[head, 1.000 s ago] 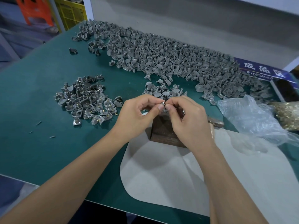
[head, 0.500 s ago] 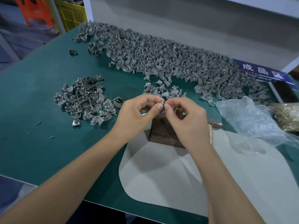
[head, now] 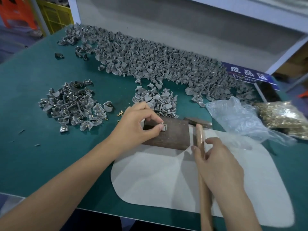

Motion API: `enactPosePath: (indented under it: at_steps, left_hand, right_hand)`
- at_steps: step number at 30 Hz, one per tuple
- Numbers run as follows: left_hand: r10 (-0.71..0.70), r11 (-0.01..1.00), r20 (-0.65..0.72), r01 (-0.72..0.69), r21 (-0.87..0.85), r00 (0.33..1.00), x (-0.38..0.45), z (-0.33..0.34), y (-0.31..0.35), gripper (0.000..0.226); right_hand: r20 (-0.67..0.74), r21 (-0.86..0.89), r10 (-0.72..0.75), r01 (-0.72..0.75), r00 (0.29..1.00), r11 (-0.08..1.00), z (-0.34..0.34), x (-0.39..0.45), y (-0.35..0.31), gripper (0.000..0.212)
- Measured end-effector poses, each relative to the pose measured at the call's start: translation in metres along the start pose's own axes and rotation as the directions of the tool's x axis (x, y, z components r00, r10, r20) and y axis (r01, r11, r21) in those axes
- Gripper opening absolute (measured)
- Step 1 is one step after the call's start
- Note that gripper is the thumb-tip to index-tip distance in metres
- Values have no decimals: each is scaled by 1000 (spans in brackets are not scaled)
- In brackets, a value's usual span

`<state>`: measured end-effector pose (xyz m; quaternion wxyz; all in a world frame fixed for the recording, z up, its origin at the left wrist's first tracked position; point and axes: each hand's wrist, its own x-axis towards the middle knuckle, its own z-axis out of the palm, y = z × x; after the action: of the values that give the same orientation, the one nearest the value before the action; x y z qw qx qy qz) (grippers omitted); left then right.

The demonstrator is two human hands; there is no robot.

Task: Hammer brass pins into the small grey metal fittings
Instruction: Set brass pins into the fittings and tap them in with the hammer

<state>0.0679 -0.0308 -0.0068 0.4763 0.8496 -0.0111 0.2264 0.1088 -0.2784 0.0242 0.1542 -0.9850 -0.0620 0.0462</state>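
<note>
A: What is the left hand [head: 138, 122] doing?

B: It pinches one small grey fitting [head: 164, 127] between thumb and finger. The fitting sits on top of the dark block [head: 173, 135], near the block's left side. A tiny brass bit shows at the fitting, but it is too small to be sure.

A: And the right hand [head: 218, 162]?

B: It is just right of the block, lying on the wooden handle of the hammer [head: 200, 147]. Its fingers curl around the handle. The hammer's dark head lies flat at the block's far right corner.

A: Where are the other fittings?

B: A little heap [head: 156, 101] lies just behind the block. A long big pile [head: 158, 64] is farther back, along the table's far edge. Another pile [head: 73, 104] sits well to the left of the block, and brass pins stick out of those.

A: Any loose pins?

B: A few brass pins [head: 120, 113] lie on the green table [head: 33, 147], left of the block, near the left hand. A bag of brass pins [head: 283, 117] is far to the right of the block, next to a clear plastic bag [head: 236, 117].

A: What is under the block?

B: A pale sheet [head: 166, 180]. The block's near edge rests on it.
</note>
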Motion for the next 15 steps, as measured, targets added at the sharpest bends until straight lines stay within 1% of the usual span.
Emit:
enactPosePath:
  at_steps: [2, 4, 5, 6, 7, 8, 10, 12, 13, 14, 15]
  left_hand:
    - [-10, 999, -12, 10, 31, 1000, 1, -2, 0, 6]
    - [-18, 999, -16, 19, 51, 1000, 2, -4, -1, 7]
    - [-19, 998, -15, 20, 62, 1000, 3, -4, -1, 6]
    - [-23, 997, -13, 23, 67, 1000, 3, -5, -1, 6]
    - [-29, 997, -13, 30, 67, 1000, 3, -5, -1, 7]
    - [-35, 997, -14, 36, 64, 999, 2, -5, -2, 8]
    - [-40, 997, -15, 41, 63, 999, 2, -4, -2, 8]
    - [-37, 997, -14, 38, 65, 999, 3, -4, -1, 8]
    - [-32, 997, -13, 33, 67, 999, 3, -5, -1, 8]
    - [-28, 997, -12, 28, 71, 1000, 3, -5, -1, 8]
    - [-25, 997, -8, 25, 78, 1000, 4, -6, 0, 8]
  right_hand:
    - [35, -38, -4, 6, 999, 999, 5, -5, 0, 34]
    - [0, -16, -32, 32, 999, 999, 7, -3, 2, 27]
    - [-9, 21, -41, 41, 999, 999, 6, 0, 4, 26]
    - [1, 98, -32, 32, 999, 995, 3, 4, 6, 24]
    - [27, 217, -6, 0, 1000, 976, -2, 7, 9, 22]
    - [69, 365, 21, -45, 997, 930, -9, 9, 10, 20]
    - [136, 622, 57, -130, 989, 772, -21, 3, 12, 16]
    - [155, 787, 47, -152, 987, 598, -28, -8, 9, 20]
    - [183, 867, 18, -170, 983, 467, -30, -15, 6, 26]
    - [230, 928, -37, -208, 972, 310, -33, -22, 3, 31]
    - [283, 950, -117, -261, 952, 174, -35, -28, -2, 35]
